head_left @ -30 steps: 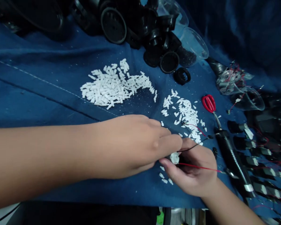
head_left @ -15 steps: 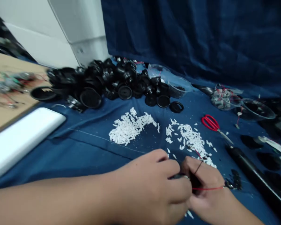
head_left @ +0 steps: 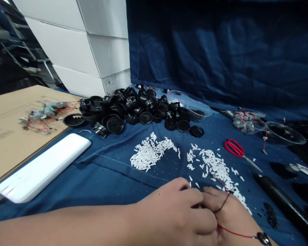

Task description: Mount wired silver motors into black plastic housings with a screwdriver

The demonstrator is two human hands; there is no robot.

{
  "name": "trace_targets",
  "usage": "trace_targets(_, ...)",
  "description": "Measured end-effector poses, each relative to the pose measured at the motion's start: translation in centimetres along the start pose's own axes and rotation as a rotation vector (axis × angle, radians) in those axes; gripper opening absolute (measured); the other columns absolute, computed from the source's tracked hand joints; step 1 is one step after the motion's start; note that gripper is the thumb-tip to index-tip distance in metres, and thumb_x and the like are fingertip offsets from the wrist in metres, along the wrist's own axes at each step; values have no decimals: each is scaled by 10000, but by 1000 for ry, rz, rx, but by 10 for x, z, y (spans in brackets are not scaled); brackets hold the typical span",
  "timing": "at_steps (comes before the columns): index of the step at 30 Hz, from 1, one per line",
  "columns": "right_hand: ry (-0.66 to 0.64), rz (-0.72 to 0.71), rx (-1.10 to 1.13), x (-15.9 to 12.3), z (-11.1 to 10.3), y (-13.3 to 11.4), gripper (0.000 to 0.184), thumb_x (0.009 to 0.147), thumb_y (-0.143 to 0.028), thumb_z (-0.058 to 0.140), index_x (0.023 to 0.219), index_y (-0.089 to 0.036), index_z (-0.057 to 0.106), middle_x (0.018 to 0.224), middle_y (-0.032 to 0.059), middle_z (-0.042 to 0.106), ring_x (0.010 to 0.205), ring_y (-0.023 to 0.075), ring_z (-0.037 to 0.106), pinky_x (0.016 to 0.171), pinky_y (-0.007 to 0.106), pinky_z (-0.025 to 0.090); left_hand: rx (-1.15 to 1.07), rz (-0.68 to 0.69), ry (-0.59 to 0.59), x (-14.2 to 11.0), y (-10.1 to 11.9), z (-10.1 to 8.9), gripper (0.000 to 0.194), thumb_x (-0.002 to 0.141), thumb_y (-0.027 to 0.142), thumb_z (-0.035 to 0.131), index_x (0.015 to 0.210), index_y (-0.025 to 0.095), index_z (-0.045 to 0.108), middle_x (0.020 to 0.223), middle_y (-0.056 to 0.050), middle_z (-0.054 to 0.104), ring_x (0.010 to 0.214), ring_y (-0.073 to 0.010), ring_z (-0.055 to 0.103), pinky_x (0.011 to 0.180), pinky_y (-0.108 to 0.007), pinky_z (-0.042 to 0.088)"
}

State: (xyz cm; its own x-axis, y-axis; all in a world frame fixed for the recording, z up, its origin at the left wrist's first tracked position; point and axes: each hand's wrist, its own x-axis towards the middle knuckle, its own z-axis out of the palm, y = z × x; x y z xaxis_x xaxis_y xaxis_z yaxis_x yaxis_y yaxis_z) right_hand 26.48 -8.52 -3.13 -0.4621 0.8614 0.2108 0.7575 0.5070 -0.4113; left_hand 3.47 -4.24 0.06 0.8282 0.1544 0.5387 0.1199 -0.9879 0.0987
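Note:
Low in the view, my left hand (head_left: 179, 212) lies over the fingers of my right hand (head_left: 228, 208). The fingers of both are curled closely together around something hidden between them. A red wire (head_left: 236, 233) comes out beneath the left fingers and crosses my right wrist to a small dark round part (head_left: 263, 238). Over the back of the right hand bends a thin black wire (head_left: 223, 202). Just beyond the hands, a strip of small white plastic pieces (head_left: 215, 165) is scattered on the blue cloth, with a second heap of white pieces (head_left: 147, 153) to its left.
Red-handled scissors (head_left: 234, 148) and a black rod-shaped tool (head_left: 284, 205) lie to the right. Black round plastic housings (head_left: 138, 106) are piled at the back, near clear bowls (head_left: 284, 133). A white slab-like object (head_left: 45, 165) and wired motors on cardboard (head_left: 12, 109) are leftward.
The camera view has shifted, so the tabletop sits lower and further right. The dark piece glimpsed between my fingers is now hidden, and my hands are pressed closer together.

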Motion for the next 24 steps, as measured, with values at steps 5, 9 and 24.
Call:
trace_targets(5,-129,-17,-148,-6,8,6,71,768,-193,642,803,-246,610,763,23,664,619,178,628,533,277,439,-37,-46,34,-11,-5,23,183,1033,196,647,860,232,695,833,36,682,852,-156,579,735,-365,486)
trace_targets(9,-59,-21,-215,-8,17,9,74,745,-188,598,762,-260,600,690,8,634,534,180,583,488,325,324,-84,-108,-5,-17,-5,27,104,1047,259,656,988,211,725,825,17,675,820,-133,593,727,-321,516)
trace_targets(24,-37,354,632,9,-14,-17,250,717,-213,740,788,-208,500,707,-44,550,647,117,485,591,249,358,121,22,-161,16,-28,-22,230,1031,499,622,1089,289,697,1087,52,754,950,-143,672,764,-316,525)
